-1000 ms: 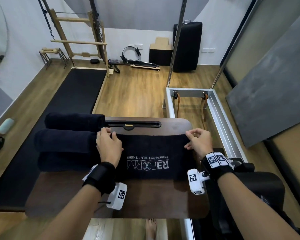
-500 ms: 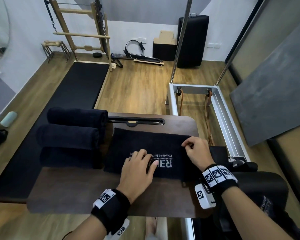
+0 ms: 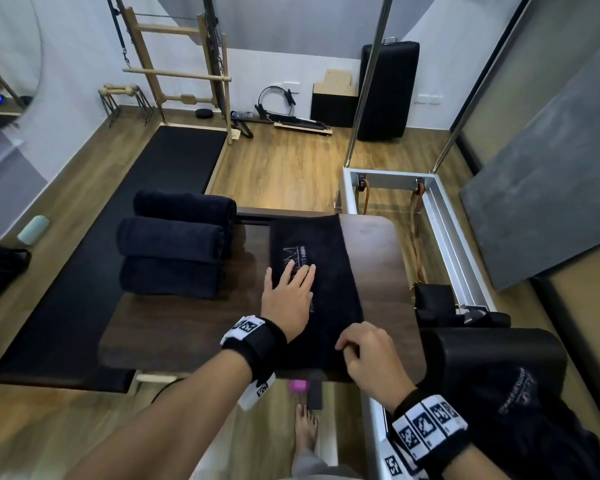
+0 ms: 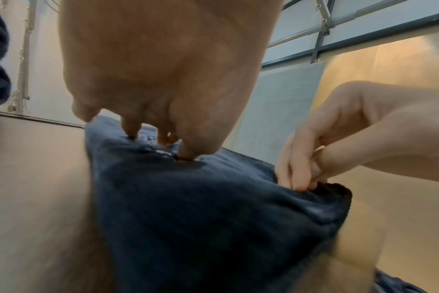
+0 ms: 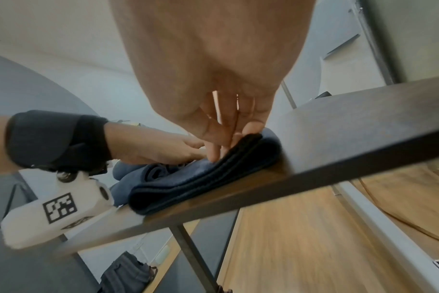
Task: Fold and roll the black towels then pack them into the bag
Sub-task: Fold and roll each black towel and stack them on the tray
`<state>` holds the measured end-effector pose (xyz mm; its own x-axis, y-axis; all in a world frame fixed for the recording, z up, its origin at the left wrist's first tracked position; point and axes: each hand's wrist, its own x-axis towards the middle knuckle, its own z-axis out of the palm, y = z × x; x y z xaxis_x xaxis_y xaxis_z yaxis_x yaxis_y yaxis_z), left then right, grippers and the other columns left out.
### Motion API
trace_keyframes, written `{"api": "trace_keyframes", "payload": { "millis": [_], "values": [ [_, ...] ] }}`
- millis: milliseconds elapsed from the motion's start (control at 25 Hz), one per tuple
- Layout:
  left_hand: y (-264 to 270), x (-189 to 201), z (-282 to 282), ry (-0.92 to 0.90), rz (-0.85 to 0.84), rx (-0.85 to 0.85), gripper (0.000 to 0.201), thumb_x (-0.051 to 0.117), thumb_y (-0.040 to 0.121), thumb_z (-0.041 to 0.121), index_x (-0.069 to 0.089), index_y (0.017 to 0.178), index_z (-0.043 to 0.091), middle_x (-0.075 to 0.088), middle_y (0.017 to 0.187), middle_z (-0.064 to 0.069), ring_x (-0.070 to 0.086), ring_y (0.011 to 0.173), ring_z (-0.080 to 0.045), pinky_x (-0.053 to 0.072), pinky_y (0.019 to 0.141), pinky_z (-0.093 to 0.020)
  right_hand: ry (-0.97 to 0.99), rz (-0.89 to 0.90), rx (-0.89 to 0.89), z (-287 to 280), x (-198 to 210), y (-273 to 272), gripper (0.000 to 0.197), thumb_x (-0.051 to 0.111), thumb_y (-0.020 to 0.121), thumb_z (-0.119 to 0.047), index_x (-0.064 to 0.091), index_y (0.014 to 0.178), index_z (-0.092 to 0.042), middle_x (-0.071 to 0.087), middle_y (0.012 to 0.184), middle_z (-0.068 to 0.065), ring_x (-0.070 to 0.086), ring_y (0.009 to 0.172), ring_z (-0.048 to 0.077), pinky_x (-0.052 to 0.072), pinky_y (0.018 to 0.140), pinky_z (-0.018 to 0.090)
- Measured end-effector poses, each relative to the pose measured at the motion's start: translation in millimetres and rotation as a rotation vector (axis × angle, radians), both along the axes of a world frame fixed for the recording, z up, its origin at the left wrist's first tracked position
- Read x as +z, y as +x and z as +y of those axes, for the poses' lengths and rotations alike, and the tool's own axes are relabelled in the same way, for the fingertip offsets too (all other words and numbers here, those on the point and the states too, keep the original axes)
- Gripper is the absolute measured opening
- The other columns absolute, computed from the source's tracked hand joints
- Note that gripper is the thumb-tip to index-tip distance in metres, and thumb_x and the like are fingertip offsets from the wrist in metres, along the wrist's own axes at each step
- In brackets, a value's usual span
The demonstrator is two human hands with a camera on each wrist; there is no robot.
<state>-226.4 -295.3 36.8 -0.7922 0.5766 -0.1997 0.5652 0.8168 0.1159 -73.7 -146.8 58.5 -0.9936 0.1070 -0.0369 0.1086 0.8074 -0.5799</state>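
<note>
A folded black towel [image 3: 329, 271] with a white logo lies lengthwise, pointing away from me, on the dark wooden table [image 3: 378, 258]. My left hand [image 3: 286, 296] lies flat on its middle with straight fingers, fingertips pressing the cloth [image 4: 188, 208]. My right hand [image 3: 368, 348] pinches the near right corner of the towel [image 5: 206, 174] at the table's front edge. Three rolled black towels [image 3: 174, 251] are stacked at the table's left end. A black bag [image 3: 520, 403] sits at the lower right, beside the table.
A long black mat [image 3: 118, 237] covers the floor left of the table. A metal frame [image 3: 444, 223] with straps stands behind the table's right side. My bare foot [image 3: 305, 427] is under the front edge. Wooden exercise gear lines the far wall.
The towel has turned from lying crosswise to lying lengthwise. My left hand moved from its left end to flat on its middle. My right hand drew its corner toward the front edge.
</note>
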Motion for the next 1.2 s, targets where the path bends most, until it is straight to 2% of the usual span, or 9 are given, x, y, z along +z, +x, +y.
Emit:
{"api": "trace_keyframes", "payload": {
  "millis": [120, 240, 400, 520, 640, 760, 880, 1000, 1200],
  "values": [
    [17.8, -2.6, -18.2, 0.018, -0.06, -0.053, 0.059, 0.022, 0.115, 0.036, 0.002, 0.17, 0.024, -0.002, 0.178, 0.009, -0.008, 0.164, -0.021, 0.006, 0.128, -0.062, -0.072, 0.041, 0.047, -19.9, -7.6, 19.7, 0.025, 0.064, 0.086, 0.003, 0.075, 0.096, -0.017, 0.063, 0.102, -0.007, 0.06, 0.1, 0.011, 0.05, 0.091, 0.027],
    [54.1, -11.5, -46.8, 0.081, -0.022, -0.101, 0.063, 0.02, 0.114, 0.048, 0.005, 0.17, 0.024, -0.004, 0.178, 0.007, -0.011, 0.163, -0.018, 0.006, 0.128, -0.063, -0.082, 0.109, 0.004, -27.8, -14.8, 31.2, 0.028, 0.066, 0.086, 0.005, 0.073, 0.104, -0.015, 0.06, 0.107, -0.005, 0.059, 0.104, 0.014, 0.051, 0.093, 0.031],
    [108.8, -29.3, -84.7, 0.15, 0.083, -0.107, 0.067, 0.015, 0.112, 0.054, 0.002, 0.17, 0.024, -0.006, 0.177, 0.01, -0.016, 0.162, -0.012, 0.007, 0.13, -0.06, -0.155, 0.175, -0.085, -31.6, -23.1, 37.1, 0.039, 0.067, 0.081, 0.009, 0.073, 0.109, -0.018, 0.062, 0.105, -0.008, 0.059, 0.094, 0.014, 0.053, 0.087, 0.036],
    [124.3, -37.6, -106.0, 0.18, 0.105, -0.153, 0.069, 0.026, 0.112, 0.055, 0.006, 0.17, 0.024, -0.005, 0.177, 0.012, -0.011, 0.163, -0.012, 0.014, 0.129, -0.06, -0.194, 0.202, -0.099, -30.0, -30.0, 42.8, 0.037, 0.071, 0.084, 0.002, 0.071, 0.115, -0.019, 0.062, 0.108, -0.008, 0.058, 0.094, 0.014, 0.053, 0.088, 0.039],
    [125.7, -39.7, -123.8, 0.138, 0.107, -0.206, 0.074, 0.053, 0.106, 0.029, 0.015, 0.169, 0.024, -0.006, 0.178, 0.007, -0.008, 0.163, -0.017, 0.02, 0.128, -0.057, -0.056, 0.231, 0.008, -30.0, -34.9, 54.6, 0.032, 0.076, 0.09, -0.025, 0.068, 0.121, -0.021, 0.056, 0.119, -0.009, 0.055, 0.108, 0.013, 0.051, 0.095, 0.035],
    [120.8, -32.0, -126.5, 0.243, 0.091, -0.163, 0.063, 0.064, 0.091, 0.002, 0.05, 0.149, 0.023, 0.019, 0.175, 0.007, 0.007, 0.163, -0.016, 0.028, 0.126, -0.053, 0.14, 0.181, 0.106, -30.4, -36.1, 61.4, 0.045, 0.077, 0.087, -0.039, 0.064, 0.127, -0.022, 0.052, 0.127, -0.005, 0.053, 0.115, 0.017, 0.049, 0.098, 0.037],
    [112.2, -22.6, -122.4, 0.452, 0.116, -0.152, 0.043, 0.068, 0.087, -0.005, 0.07, 0.123, 0.018, 0.051, 0.159, 0.001, 0.037, 0.154, -0.02, 0.044, 0.112, -0.049, 0.235, 0.175, 0.12, -32.1, -33.7, 61.0, 0.05, 0.083, 0.084, -0.032, 0.063, 0.128, -0.02, 0.053, 0.127, -0.002, 0.054, 0.112, 0.019, 0.052, 0.093, 0.04],
    [100.6, -12.9, -115.7, 0.666, 0.124, -0.048, 0.022, 0.072, 0.089, -0.003, 0.075, 0.102, 0.015, 0.06, 0.126, 0.0, 0.051, 0.118, -0.022, 0.05, 0.087, -0.043, 0.229, 0.185, 0.128, -32.7, -32.0, 58.8, 0.048, 0.082, 0.086, -0.032, 0.063, 0.128, -0.018, 0.054, 0.124, -0.002, 0.054, 0.11, 0.018, 0.051, 0.092, 0.037],
    [82.8, -3.4, -113.8, 0.752, -0.152, 0.178, 0.018, 0.065, 0.099, -0.001, 0.076, 0.105, 0.012, 0.062, 0.093, 0.011, 0.053, 0.095, -0.021, 0.048, 0.089, -0.047, 0.237, 0.223, 0.079, -33.9, -22.2, 46.0, 0.038, 0.072, 0.094, -0.017, 0.06, 0.13, -0.017, 0.061, 0.115, -0.002, 0.058, 0.103, 0.023, 0.049, 0.086, 0.04]
  ]
}}
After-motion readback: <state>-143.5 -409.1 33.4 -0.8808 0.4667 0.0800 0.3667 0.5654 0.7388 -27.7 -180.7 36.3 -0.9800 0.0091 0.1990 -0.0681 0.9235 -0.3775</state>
